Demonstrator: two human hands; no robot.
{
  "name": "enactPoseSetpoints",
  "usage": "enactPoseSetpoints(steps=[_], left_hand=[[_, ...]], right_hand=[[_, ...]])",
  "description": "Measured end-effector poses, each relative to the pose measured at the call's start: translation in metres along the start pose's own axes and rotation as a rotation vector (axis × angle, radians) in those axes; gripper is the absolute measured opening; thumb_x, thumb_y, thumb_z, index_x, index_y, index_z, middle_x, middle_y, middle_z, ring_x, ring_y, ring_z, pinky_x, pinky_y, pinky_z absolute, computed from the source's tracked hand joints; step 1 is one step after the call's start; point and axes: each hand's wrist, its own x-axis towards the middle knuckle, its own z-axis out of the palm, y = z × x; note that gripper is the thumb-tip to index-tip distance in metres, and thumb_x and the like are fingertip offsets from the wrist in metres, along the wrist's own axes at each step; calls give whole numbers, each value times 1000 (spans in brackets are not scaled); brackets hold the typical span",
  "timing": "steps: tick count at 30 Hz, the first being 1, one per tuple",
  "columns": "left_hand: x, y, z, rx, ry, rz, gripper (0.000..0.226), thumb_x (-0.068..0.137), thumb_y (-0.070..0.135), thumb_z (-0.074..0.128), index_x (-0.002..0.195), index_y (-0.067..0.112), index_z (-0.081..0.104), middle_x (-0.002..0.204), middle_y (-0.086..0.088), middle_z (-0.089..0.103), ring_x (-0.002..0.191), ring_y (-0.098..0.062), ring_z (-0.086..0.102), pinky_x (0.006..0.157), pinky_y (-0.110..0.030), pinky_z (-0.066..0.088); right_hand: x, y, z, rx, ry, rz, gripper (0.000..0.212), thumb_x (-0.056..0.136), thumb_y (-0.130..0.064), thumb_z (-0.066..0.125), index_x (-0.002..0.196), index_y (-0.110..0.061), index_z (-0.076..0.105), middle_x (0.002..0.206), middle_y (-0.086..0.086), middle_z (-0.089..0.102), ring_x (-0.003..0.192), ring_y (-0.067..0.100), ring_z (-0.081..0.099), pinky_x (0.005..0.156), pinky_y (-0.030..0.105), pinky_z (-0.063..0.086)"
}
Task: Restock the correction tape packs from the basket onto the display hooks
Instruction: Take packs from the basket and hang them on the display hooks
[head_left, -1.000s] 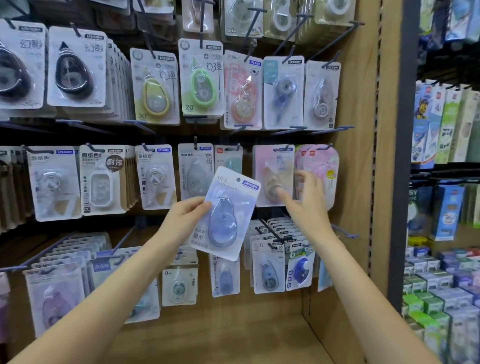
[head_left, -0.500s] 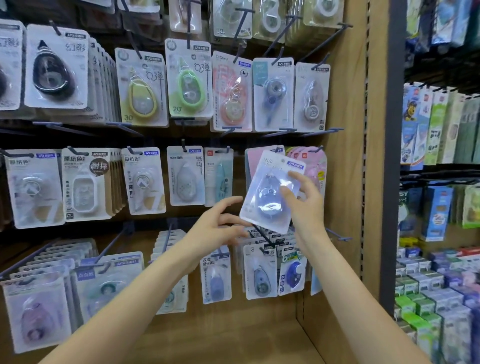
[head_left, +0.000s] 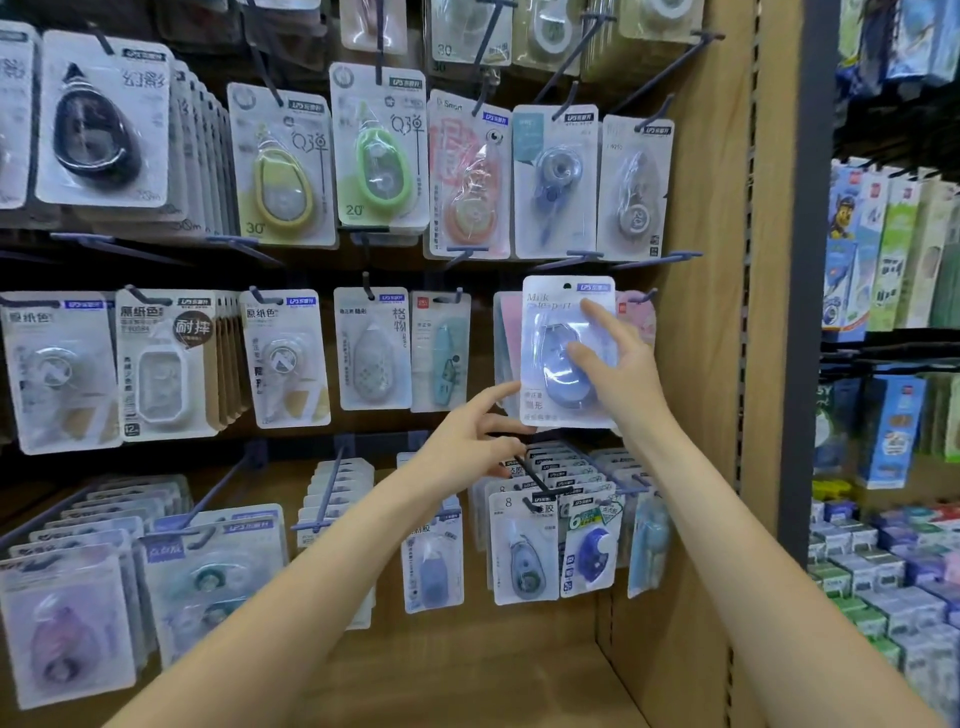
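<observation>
Half a second ago the blue correction tape pack (head_left: 568, 351) was tilted in my right hand (head_left: 621, 371), held out in front of the middle row. Now it stands upright and flat against the display, its hang hole level with the row's hooks, covering the pale pink packs (head_left: 638, 317) behind it. My left hand (head_left: 467, 441) has moved in too: earlier it hung apart with fingers spread, and now its index fingertip touches the pack's lower left corner.

Going left to right: the black teardrop tape packs (head_left: 101, 122) hang in a thick stack at upper left, glossy plastic blisters on white cards. Next come a yellow oval one (head_left: 280, 166) and a green one (head_left: 379, 150), each under a clear bubble. Below them, kraft-brown-backed packs (head_left: 166, 364) sit on thin dark wire hooks (head_left: 332, 488) that jut from the wooden back panel (head_left: 711, 260).

My left hand's fingers are loosely spread and grip nothing. My right hand's fingers are mostly straight, pressing the clear domed blister against the display; whether the thumb catches the right edge I cannot tell. The pack itself is a white-and-lilac card with a rounded blue dispenser.

At far right, a dark upright post (head_left: 805, 260) separates a neighbouring shelf of small boxes (head_left: 883, 571).
</observation>
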Motion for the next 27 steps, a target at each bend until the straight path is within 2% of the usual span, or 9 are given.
enactPoseSetpoints(steps=[2, 4, 7, 11, 14, 17, 21, 24, 27], left_hand=[[1, 1, 1, 16, -7, 14, 54, 93, 4, 52, 137, 30, 37, 106, 8, 62, 97, -8, 62, 73, -18, 54], [2, 3, 2, 28, -16, 27, 51, 93, 2, 51, 134, 30, 41, 103, 11, 62, 93, -5, 62, 73, -17, 54], [4, 4, 5, 31, -9, 34, 47, 93, 2, 50, 132, 29, 45, 111, 6, 62, 97, -10, 62, 72, -18, 53], [4, 5, 6, 64, 27, 65, 42, 94, 5, 49, 127, 30, 51, 119, 2, 62, 99, -15, 63, 77, -20, 51], [3, 6, 2, 80, 41, 82, 42, 94, 3, 48, 122, 34, 52, 117, 3, 62, 101, -22, 63, 80, -25, 52], [0, 9, -1, 91, 21, 100, 43, 93, 1, 47, 123, 31, 51, 111, 9, 62, 95, -12, 63, 74, -16, 51], [2, 13, -2, 39, 49, 88, 31, 92, 6, 52, 117, 25, 56, 107, 11, 65, 97, -6, 63, 76, -16, 53], [6, 12, 1, -3, 90, 55, 30, 93, 8, 51, 120, 18, 56, 102, 2, 68, 87, -4, 66, 76, -16, 53], [10, 9, 5, 30, 76, 3, 36, 93, 8, 51, 128, 17, 51, 113, -4, 64, 92, -7, 65, 75, -15, 53]], right_hand=[[5, -2, -5, 3, -38, 22, 47, 89, -11, 60, 133, -23, 51, 135, -2, 49, 125, 10, 44, 110, 33, 34], [9, -7, -12, 24, -67, 61, 47, 87, -6, 60, 131, -22, 53, 128, -7, 53, 123, 11, 47, 107, 29, 37], [13, -13, -18, 32, -96, 92, 48, 85, -3, 58, 129, -22, 57, 115, -13, 54, 117, 12, 49, 101, 26, 41], [16, -14, -21, 15, -127, 95, 52, 86, -3, 55, 133, -24, 51, 111, -21, 46, 117, 9, 42, 92, 20, 34], [17, -11, -19, 41, -151, 98, 56, 88, -6, 54, 139, -27, 43, 124, -15, 44, 120, 7, 39, 88, 16, 34], [16, -8, -17, 69, -160, 123, 57, 89, -9, 54, 141, -28, 41, 126, -11, 44, 116, 7, 41, 75, 10, 37], [15, -7, -16, 102, -146, 147, 55, 90, -9, 53, 140, -30, 42, 128, -12, 44, 115, 5, 40, 80, 11, 36], [14, -1, -11, -115, -116, 105, 55, 88, -14, 55, 139, -30, 42, 140, -1, 46, 127, 17, 42, 99, 25, 33], [16, 6, -2, -295, -114, 59, 56, 89, -21, 54, 143, -28, 37, 141, 8, 47, 126, 25, 44, 101, 34, 32]])
